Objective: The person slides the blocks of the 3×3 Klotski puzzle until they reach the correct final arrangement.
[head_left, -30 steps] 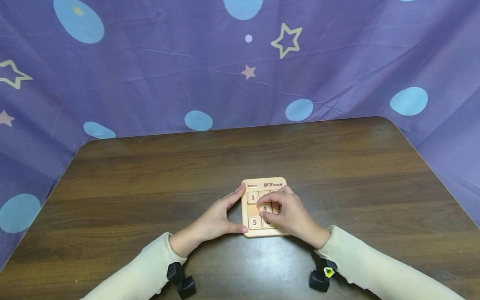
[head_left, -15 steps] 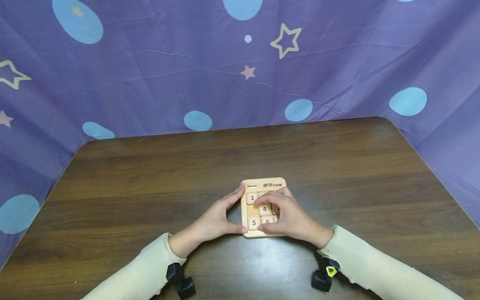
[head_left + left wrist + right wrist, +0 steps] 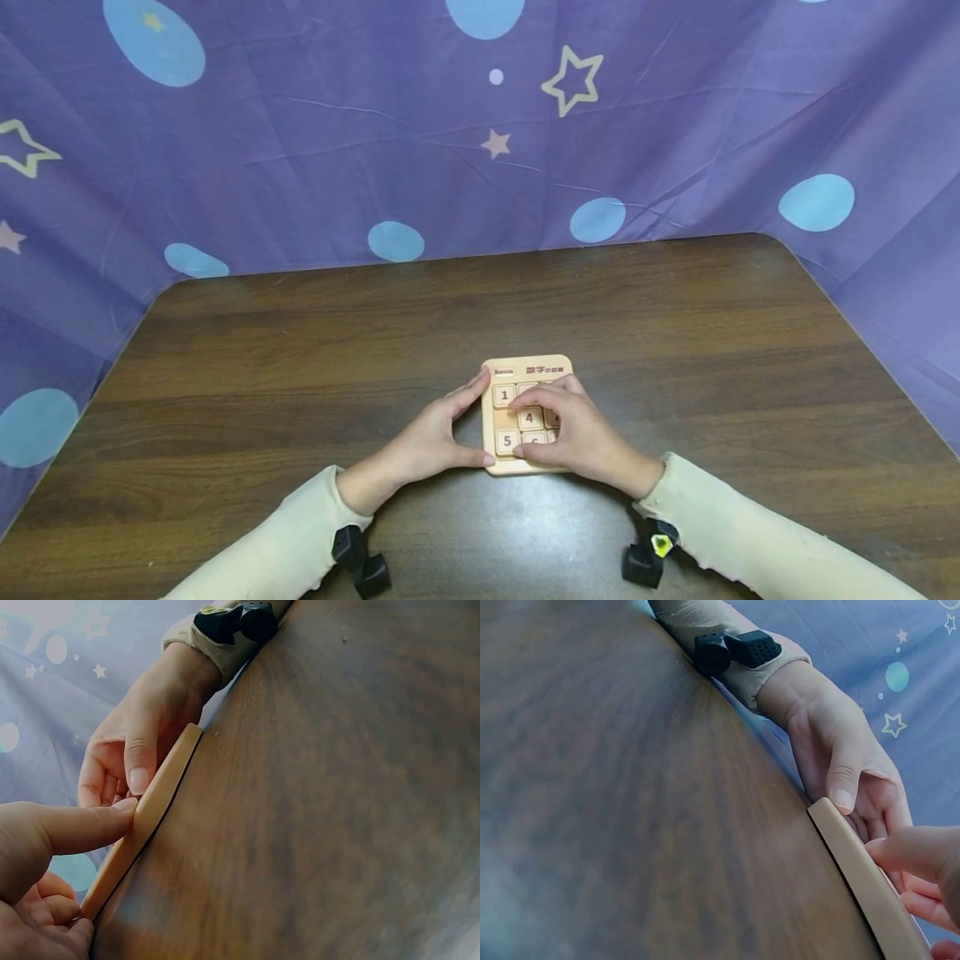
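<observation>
A pale wooden number sliding puzzle (image 3: 527, 469) lies flat on the table in the head view. The gap beneath tile 1 (image 3: 505, 396) is left of tile 4 (image 3: 529, 418); tile 5 (image 3: 507, 441) sits below it. My left hand (image 3: 423, 442) holds the board's left side, thumb by the lower corner and fingertips by the upper one. My right hand (image 3: 588, 433) is bent over the right half, its thumb touching tile 5's lower edge and its index finger near tile 1. It hides the right-hand tiles. Both wrist views show the board (image 3: 161, 791) edge-on.
The brown wooden table (image 3: 337, 333) extends around the board. A purple curtain (image 3: 315, 150) with stars and blue spots hangs behind it. Black wrist cameras (image 3: 362, 560) are strapped over both pale sleeves.
My right thumb has come down from beside tile 4 to tile 5's lower edge. Tile 5 has shifted slightly upward toward the gap. The left hand stays at the board's left side.
</observation>
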